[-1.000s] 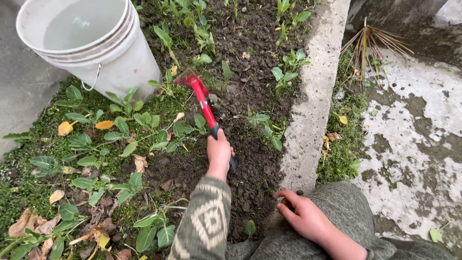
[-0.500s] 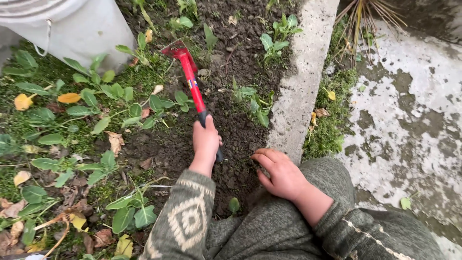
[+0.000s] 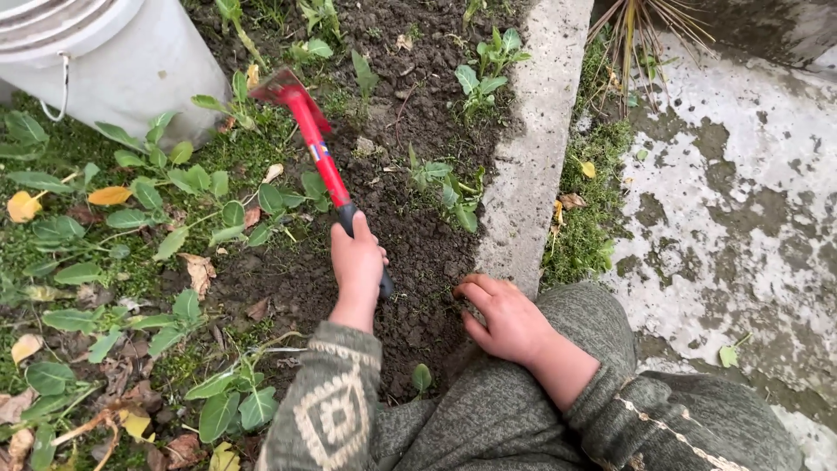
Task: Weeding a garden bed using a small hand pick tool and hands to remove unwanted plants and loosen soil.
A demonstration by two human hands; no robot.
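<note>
Over the dark soil bed, a red hand hoe (image 3: 316, 150) stands slanted, its blade among green seedlings beside the white bucket (image 3: 113, 65). Clamped round its black grip is the left hand (image 3: 357, 266), fingers wrapped tight. Fingers of the right hand (image 3: 504, 318) are curled loosely, holding nothing, beside the concrete curb (image 3: 532, 148). Near the hands the soil looks loosened (leafy growth remains at left).
</note>
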